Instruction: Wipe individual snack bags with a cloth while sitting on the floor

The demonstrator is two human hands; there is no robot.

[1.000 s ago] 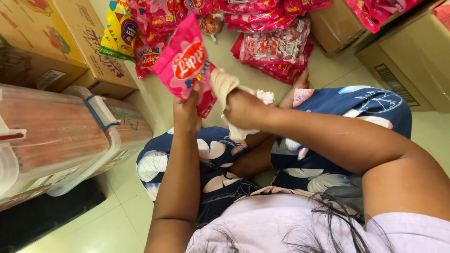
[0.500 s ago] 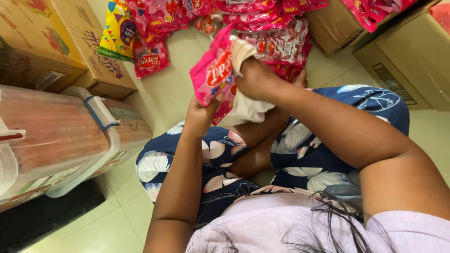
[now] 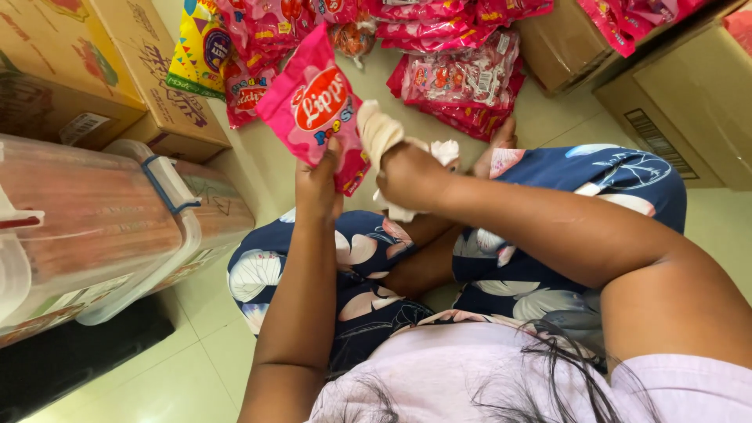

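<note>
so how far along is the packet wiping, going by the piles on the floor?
Done: cannot tell; the pink packets on the floor show no wiped or unwiped sorting. In hand: the left hand holds one pink candy packet upright, and the right hand presses a white cloth against its edge. Left: likely much of that floor pile, plus more packets on the cardboard boxes.

Two hands (image 3: 317, 184) (image 3: 407, 176), one cloth (image 3: 378, 133), three cardboard boxes (image 3: 168, 94).

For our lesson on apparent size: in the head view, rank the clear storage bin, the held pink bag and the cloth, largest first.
1. Clear storage bin, though it sits nearer the camera.
2. Pink bag in the left hand.
3. Cloth, partly hidden by the right hand.
</note>
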